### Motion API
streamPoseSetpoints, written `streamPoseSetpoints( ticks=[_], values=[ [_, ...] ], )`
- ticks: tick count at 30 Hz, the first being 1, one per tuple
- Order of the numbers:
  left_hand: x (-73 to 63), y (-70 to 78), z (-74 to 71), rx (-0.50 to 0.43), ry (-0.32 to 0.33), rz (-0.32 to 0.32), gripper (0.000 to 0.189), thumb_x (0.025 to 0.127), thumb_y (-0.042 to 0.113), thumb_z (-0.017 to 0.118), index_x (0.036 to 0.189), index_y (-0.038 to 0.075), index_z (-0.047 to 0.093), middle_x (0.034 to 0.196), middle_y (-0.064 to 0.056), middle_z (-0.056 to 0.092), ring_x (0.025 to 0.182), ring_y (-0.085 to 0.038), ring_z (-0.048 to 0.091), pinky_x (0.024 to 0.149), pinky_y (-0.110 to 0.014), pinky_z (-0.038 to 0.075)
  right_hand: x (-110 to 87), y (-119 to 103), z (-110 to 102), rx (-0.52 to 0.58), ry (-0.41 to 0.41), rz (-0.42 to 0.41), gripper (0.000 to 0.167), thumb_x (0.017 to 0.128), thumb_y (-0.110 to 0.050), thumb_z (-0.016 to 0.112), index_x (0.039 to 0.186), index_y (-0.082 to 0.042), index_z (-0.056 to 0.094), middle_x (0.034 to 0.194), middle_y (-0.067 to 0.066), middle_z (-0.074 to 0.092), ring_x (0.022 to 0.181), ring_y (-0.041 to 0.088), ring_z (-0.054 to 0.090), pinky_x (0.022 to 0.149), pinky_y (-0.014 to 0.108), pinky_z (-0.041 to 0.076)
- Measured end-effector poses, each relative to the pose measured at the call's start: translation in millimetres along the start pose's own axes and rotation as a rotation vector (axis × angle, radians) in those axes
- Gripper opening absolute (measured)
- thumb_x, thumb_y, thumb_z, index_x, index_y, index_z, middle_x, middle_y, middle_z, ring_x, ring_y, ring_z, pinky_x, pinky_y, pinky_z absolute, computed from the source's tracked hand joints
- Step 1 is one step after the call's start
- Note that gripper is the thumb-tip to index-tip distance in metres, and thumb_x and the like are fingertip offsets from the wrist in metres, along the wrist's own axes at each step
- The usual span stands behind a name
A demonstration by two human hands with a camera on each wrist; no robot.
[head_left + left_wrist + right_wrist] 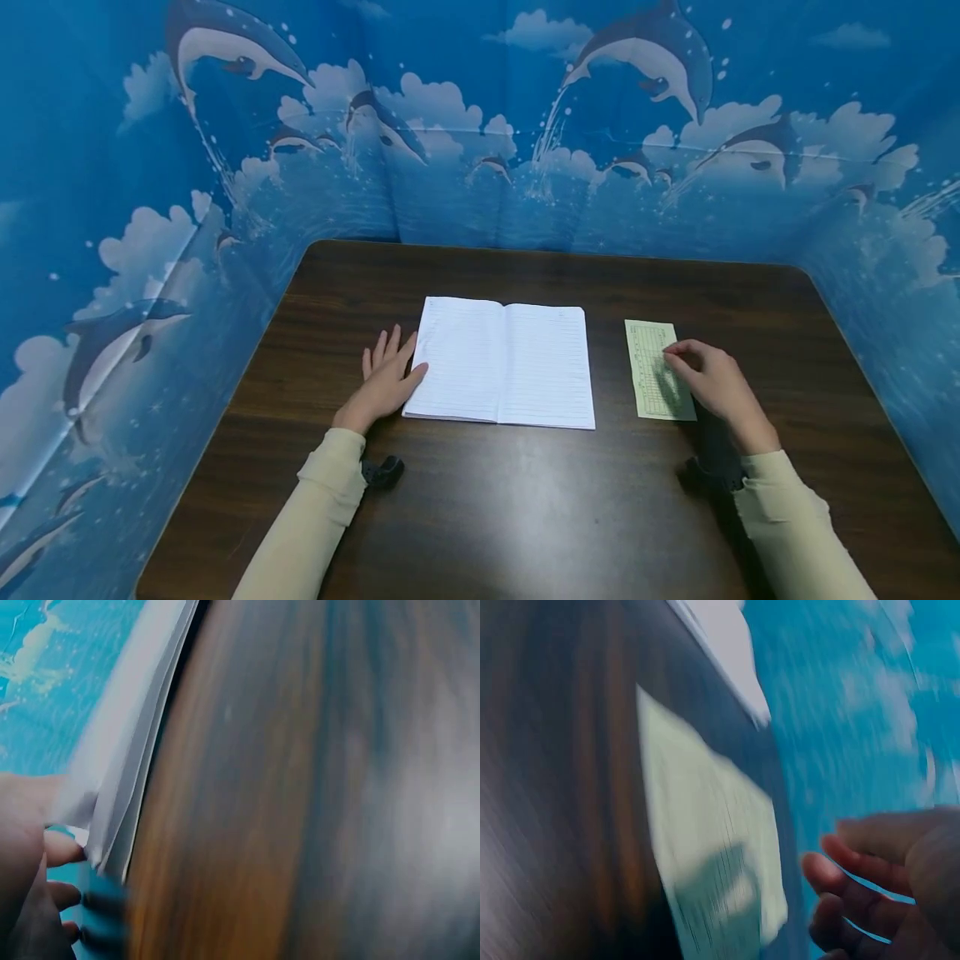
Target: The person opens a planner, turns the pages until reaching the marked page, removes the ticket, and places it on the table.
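Observation:
An open lined notebook [543, 367] lies on the dark wooden table, both pages blank. At its left edge rests my left hand [386, 379], fingers spread, with the thumb over the page margin. In the left wrist view the notebook [142, 727] appears edge-on, several sheets slightly apart beside the fingers [64, 847]. To the right lies a pale green printed slip of paper [652, 375]. My right hand [712, 379] hovers over its right side, fingers loosely bent and casting a shadow on it. The right wrist view shows nothing between those fingers [829, 874] and the slip [705, 802] apart from them.
The brown wooden table [487, 517] has rounded far corners. A blue cloth [465, 200] printed with dolphins and clouds hangs around its back and sides. Dark bands with small devices [384, 472] sit on both wrists. Both wrist views are blurred.

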State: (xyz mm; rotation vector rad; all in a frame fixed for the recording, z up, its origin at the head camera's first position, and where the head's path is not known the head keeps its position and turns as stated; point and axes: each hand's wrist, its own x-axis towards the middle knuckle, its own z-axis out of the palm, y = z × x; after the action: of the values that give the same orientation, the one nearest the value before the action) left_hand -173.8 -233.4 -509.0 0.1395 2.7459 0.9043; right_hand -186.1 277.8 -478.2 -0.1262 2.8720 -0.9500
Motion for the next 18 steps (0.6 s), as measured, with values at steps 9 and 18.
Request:
streamPoseSetpoints(
  ticks=[9,18],
  values=[
    [10.6,18.8,7.2,-0.121,0.152,-0.089,0.064,0.109,0.033,0.049,0.161,0.003,0.031,0.167,-0.026,0.022,0.144,-0.043,0.021,0.116,-0.061,0.015,-0.6,-46.0,51.8,-0.087,-0.095,-0.149,0.023,0.104,-0.020,0.064,0.117,-0.003,0.073,0.111,0.015,0.075,0.092,0.026,0.068,0.081,0.046,0.058],
    [14.0,25.2,-3.1,-0.231,0.151,-0.143,0.049,0.111,0.031,0.046,0.147,-0.001,0.040,0.090,-0.012,0.056,0.072,-0.023,0.052,0.065,-0.031,0.042,2.8,-62.7,68.0,-0.067,-0.087,-0.092,0.022,0.102,-0.026,0.068,0.109,-0.005,0.071,0.099,0.011,0.073,0.080,0.021,0.060,0.072,0.037,0.051]
  ],
)
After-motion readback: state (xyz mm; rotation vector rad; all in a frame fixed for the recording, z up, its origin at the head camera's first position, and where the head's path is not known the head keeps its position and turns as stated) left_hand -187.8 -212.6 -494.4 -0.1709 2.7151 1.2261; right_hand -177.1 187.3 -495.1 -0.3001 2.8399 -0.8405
